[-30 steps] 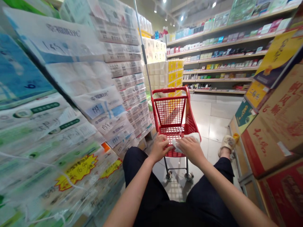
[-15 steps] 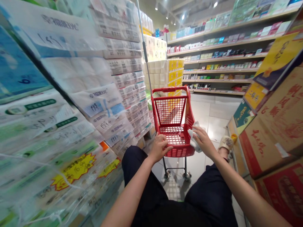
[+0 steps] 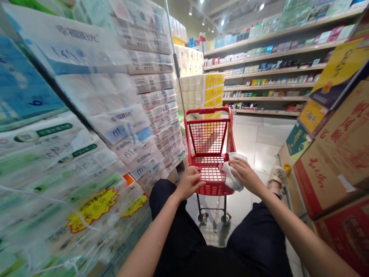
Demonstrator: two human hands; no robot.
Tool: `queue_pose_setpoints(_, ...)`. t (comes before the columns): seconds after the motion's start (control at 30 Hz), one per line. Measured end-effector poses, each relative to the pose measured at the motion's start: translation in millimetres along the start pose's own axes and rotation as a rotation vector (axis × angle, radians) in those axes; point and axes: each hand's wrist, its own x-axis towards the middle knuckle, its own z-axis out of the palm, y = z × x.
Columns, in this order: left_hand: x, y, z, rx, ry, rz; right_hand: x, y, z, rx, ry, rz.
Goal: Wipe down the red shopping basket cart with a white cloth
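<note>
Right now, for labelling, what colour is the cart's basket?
The basket is red, clearest in the head view.

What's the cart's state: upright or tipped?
Upright: the red cart stands with its wheels down on the tiled floor, basket opening upward.

Plastic-wrapped tissue packs [image 3: 123,119] tower at left opposite printed cardboard cartons [image 3: 331,169], with stocked shelves [image 3: 273,72] and ceiling spotlights [image 3: 222,22] beyond.

The floor [image 3: 266,134] I'm watching over the link is pale, glossy tile. The red plastic shopping cart [image 3: 209,153] stands upright on it — casters [image 3: 226,218] touching down — and to its right I make out a cream slipper [image 3: 277,174], worn on a foot.
</note>
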Motion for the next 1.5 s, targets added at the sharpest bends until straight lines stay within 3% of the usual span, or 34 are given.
queue_pose_setpoints(0.13,2,1,1.1,-0.011,-0.005,0.004,23,36,3,0.064,-0.083,0.003)
queue_pose_setpoints(0.23,4,3,3.9,-0.006,0.005,0.000,32,42,4,0.082,-0.085,0.037)
queue_pose_setpoints(0.63,-1,12,-1.4,0.002,0.016,-0.009,10,-10,-9,-0.003,0.019,0.036)
queue_pose_setpoints(1.07,5,37,-4.0,0.136,0.028,-0.061,-18,-27,-17,-0.001,0.060,0.074)
queue_pose_setpoints(1.33,19,72,26.6,0.279,-0.055,-0.086,-22,-33,-17,0.019,0.104,0.084)
queue_pose_setpoints(1.5,18,71,28.1,0.364,-0.080,-0.098,-20,-37,-17,0.023,0.100,0.085)
